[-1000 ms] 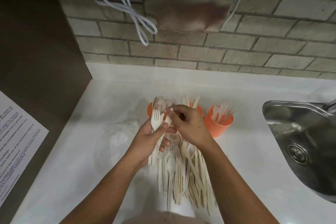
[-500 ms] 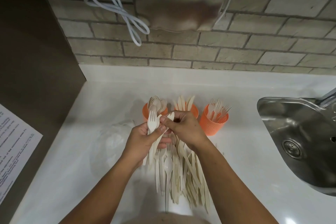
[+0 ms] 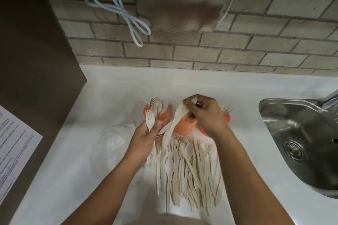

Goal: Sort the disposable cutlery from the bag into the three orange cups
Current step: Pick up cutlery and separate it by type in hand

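Left hand (image 3: 146, 134) has its fingers wrapped round a fork (image 3: 150, 120) — right hand (image 3: 205, 113) pinches a couple of knives (image 3: 172, 122) over the middle orange cup (image 3: 184, 128). Unsorted cutlery pile (image 3: 186, 175) lies on the white tabletop (image 3: 73, 170).

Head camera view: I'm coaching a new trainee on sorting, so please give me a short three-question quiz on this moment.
1. True or false: the left hand holds a fork while the right hand grips a bundle of cutlery.
2. The sink lies on the person's: A left, B right, C behind them.
3. Short answer: what kind of cutlery stands in the leftmost orange cup?
Key: 1 true; 2 B; 3 spoons.
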`<state>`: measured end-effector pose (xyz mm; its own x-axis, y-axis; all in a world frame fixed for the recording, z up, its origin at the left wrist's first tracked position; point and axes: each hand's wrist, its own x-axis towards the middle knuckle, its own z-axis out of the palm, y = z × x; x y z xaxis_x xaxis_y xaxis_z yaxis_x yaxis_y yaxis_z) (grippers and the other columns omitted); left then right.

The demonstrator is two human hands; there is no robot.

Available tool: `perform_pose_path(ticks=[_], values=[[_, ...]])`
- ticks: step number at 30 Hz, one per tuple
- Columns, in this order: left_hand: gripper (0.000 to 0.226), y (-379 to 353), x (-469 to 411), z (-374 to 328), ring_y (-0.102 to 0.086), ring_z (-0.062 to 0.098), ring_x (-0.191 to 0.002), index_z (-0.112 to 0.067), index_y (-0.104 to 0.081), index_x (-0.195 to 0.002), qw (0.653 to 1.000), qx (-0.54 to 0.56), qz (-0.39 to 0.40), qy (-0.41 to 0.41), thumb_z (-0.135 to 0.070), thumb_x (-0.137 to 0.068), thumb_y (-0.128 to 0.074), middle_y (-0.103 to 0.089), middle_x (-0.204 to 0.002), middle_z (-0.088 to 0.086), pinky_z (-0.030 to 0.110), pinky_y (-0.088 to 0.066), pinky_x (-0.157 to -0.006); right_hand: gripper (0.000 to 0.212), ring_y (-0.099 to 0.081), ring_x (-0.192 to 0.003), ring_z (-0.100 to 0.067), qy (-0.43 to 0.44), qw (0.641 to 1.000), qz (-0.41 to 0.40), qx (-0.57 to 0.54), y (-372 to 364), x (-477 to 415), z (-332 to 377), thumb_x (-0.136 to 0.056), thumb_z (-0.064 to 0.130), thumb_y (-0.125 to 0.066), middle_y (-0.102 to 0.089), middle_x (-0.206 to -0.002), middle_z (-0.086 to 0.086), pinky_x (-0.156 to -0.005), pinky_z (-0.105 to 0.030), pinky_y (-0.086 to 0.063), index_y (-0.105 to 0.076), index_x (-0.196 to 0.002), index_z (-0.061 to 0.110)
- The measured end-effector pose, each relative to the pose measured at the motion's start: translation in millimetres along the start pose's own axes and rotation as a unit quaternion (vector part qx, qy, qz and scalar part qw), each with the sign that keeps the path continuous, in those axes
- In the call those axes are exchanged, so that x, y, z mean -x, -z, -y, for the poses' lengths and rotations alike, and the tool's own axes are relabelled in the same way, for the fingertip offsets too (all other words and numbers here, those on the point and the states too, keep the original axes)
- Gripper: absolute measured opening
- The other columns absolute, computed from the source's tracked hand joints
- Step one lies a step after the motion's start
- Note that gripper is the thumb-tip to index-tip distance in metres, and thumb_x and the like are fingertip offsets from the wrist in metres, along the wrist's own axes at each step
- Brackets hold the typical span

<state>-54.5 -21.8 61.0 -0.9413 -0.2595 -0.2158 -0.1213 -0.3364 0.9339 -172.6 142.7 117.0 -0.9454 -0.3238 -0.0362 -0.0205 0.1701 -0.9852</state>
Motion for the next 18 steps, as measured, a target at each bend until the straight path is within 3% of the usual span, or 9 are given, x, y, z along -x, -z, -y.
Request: perform_pose_path(ticks=[2, 4, 6, 8, 11, 13, 15, 18], values=[[0.029, 3.7, -3.0, 0.8, -0.076, 0.018, -0.083, -0.014, -0.067, -0.123, 0.997, 0.038, -0.054, 0.035, -0.034, -0.104, -0.056, -0.079, -0.1, 0.003, 0.032, -0.061, -0.073, 0.012, -0.059, -0.052, -0.021, 0.03, 0.998, -0.057, 0.027, 18.8, -6.0, 8.3, -0.097, 0.014, -0.07, -0.069, -0.065, -0.013, -0.056, -0.029, -0.051, -0.076, -0.089, 0.007], [0.032, 9.0, -6.7, 2.0, -0.056, 0.012, -0.059, -0.015, -0.063, -0.118, 0.992, 0.035, -0.098, 0.072, -0.043, -0.103, -0.058, -0.069, -0.08, -0.003, 0.028, -0.047, -0.052, 0.012, -0.06, -0.05, -0.017, 0.066, 0.987, -0.13, 0.068, 32.7, -11.0, 14.5, -0.097, 0.015, -0.07, -0.067, -0.06, -0.003, -0.054, -0.023, -0.049, -0.076, -0.09, 0.008], [0.031, 12.2, -9.6, 3.0, -0.035, 0.008, -0.051, -0.019, -0.056, -0.115, 0.989, 0.043, -0.091, 0.105, -0.047, -0.103, -0.057, -0.051, -0.074, -0.004, 0.022, -0.029, -0.042, 0.011, -0.064, -0.051, -0.016, 0.088, 0.973, -0.188, 0.103, 38.9, -18.0, 13.2, -0.096, 0.018, -0.069, -0.069, -0.062, -0.001, -0.055, -0.024, -0.051, -0.075, -0.09, 0.012], [0.028, 8.8, -9.0, 1.7, -0.027, 0.007, -0.05, -0.023, -0.049, -0.116, 0.987, 0.069, -0.046, 0.136, -0.047, -0.103, -0.056, -0.045, -0.072, -0.004, 0.02, -0.021, -0.039, 0.012, -0.068, -0.057, -0.019, 0.098, 0.962, -0.216, 0.138, 37.2, -24.7, 5.9, -0.095, 0.024, -0.069, -0.071, -0.066, -0.001, -0.062, -0.031, -0.056, -0.075, -0.088, 0.017], [0.031, -3.6, -5.0, -2.4, -0.025, 0.008, -0.049, -0.024, -0.044, -0.124, 0.987, 0.064, 0.018, 0.143, -0.047, -0.105, -0.053, -0.046, -0.072, -0.004, 0.019, -0.021, -0.039, 0.014, -0.067, -0.06, -0.019, 0.112, 0.953, -0.2, 0.197, 27.1, -32.1, -8.5, -0.091, 0.031, -0.069, -0.067, -0.062, 0.003, -0.066, -0.037, -0.056, -0.075, -0.084, 0.02], [0.041, -10.7, -3.3, -4.8, -0.027, 0.008, -0.047, -0.027, -0.039, -0.139, 0.989, 0.049, 0.045, 0.129, -0.047, -0.105, -0.05, -0.048, -0.072, -0.004, 0.02, -0.024, -0.04, 0.013, -0.059, -0.057, -0.006, 0.134, 0.944, -0.185, 0.24, 21.2, -35.6, -15.9, -0.091, 0.026, -0.071, -0.059, -0.059, 0.01, -0.064, -0.032, -0.048, -0.075, -0.082, 0.017], [0.054, -14.4, -3.1, -5.9, -0.03, 0.008, -0.046, -0.028, -0.032, -0.151, 0.991, 0.039, 0.051, 0.116, -0.049, -0.105, -0.051, -0.05, -0.074, -0.003, 0.021, -0.026, -0.04, 0.01, -0.056, -0.061, -0.003, 0.137, 0.932, -0.154, 0.298, 18.1, -36.1, -23.6, -0.091, 0.024, -0.074, -0.057, -0.068, 0.01, -0.068, -0.033, -0.048, -0.075, -0.089, 0.014], [0.054, -17.6, -0.5, -8.1, -0.029, 0.008, -0.047, -0.022, -0.04, -0.146, 0.992, 0.024, 0.055, 0.111, -0.05, -0.102, -0.053, -0.05, -0.074, -0.004, 0.02, -0.023, -0.041, 0.029, -0.059, -0.091, -0.028, 0.13, 0.894, -0.126, 0.41, 11.4, -26.9, -26.4, -0.091, 0.034, -0.074, -0.055, -0.1, -0.007, -0.084, -0.037, -0.051, -0.072, -0.112, 0.015]])
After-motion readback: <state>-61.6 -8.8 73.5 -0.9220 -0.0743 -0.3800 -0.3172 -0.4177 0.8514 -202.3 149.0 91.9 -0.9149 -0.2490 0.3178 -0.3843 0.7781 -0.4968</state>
